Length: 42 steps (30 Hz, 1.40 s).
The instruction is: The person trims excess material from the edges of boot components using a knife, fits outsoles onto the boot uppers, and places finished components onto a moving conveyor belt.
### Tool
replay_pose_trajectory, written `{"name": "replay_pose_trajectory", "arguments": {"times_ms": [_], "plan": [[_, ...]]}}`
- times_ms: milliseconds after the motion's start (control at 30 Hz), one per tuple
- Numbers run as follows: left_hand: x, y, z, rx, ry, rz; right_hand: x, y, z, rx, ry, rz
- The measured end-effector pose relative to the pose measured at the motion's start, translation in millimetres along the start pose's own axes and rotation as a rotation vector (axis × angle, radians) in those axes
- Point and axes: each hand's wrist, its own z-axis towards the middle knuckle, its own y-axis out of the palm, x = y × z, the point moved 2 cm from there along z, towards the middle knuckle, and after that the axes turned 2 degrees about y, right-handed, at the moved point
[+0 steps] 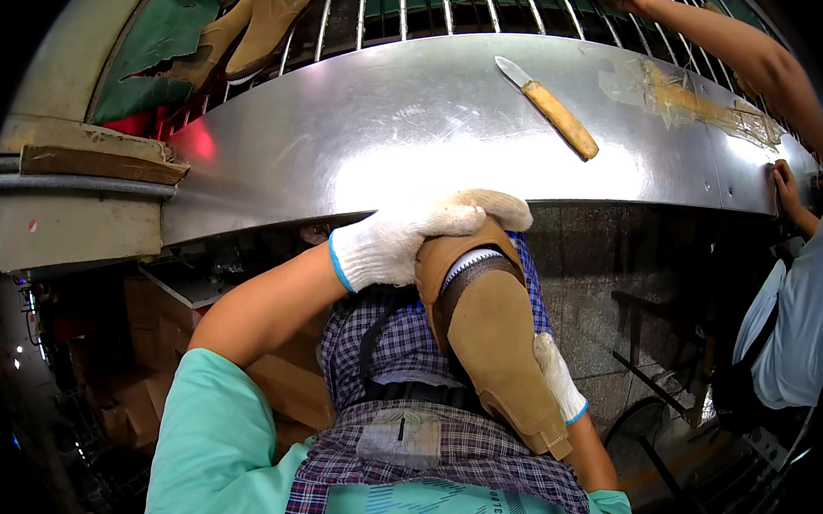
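Observation:
A tan ankle boot (pixel 493 340) lies slantwise over my lap, its far end near the metal table and its pale-tabbed shaft end toward me. A dark toothed strip, like a zipper, curves across it beside a bit of white. My left hand (pixel 413 234), in a white knit glove with blue cuff, is closed round the boot's far end. My right hand (pixel 559 378), gloved alike, supports the shaft from its right side; its fingers are partly hidden behind the boot. On the table beyond lies a knife (pixel 560 118) with a wooden handle and short blade.
The shiny metal table (pixel 277 162) spans the front, with metal rollers (pixel 403 10) behind it. More tan boots (pixel 265 26) stand at the far left by torn green sheeting (pixel 163 35). A co-worker's arm (pixel 739 53) reaches over the right end. Cardboard boxes (pixel 288 385) sit low left.

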Motion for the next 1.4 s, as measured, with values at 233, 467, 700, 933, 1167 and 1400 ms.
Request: {"name": "replay_pose_trajectory", "arguments": {"times_ms": [233, 467, 700, 933, 1167, 1400], "plan": [[0.1, 6.6, 1.7, 0.019, -0.036, 0.04, -9.1, 10.6, -4.1, -0.011, -0.02, -0.012], [-3.9, 4.4, 4.4, 0.02, -0.051, 0.01, -8.8, 11.2, 2.6, 0.03, 0.024, -0.006], [-4.6, 5.6, 7.8, 0.029, -0.053, 0.058, 1.4, 2.3, 11.1, -0.042, 0.105, 0.239], [-5.7, 4.9, 9.8, 0.032, -0.074, 0.051, 0.3, 4.5, 10.9, -0.029, 0.07, 0.156], [-7.7, -0.2, 13.3, 0.01, -0.067, 0.066, 0.9, 6.2, 9.3, 0.06, 0.072, 0.153], [-13.6, 3.8, 11.8, 0.04, -0.109, -0.006, 2.1, 7.8, 7.9, 0.051, -0.008, 0.139]]}}
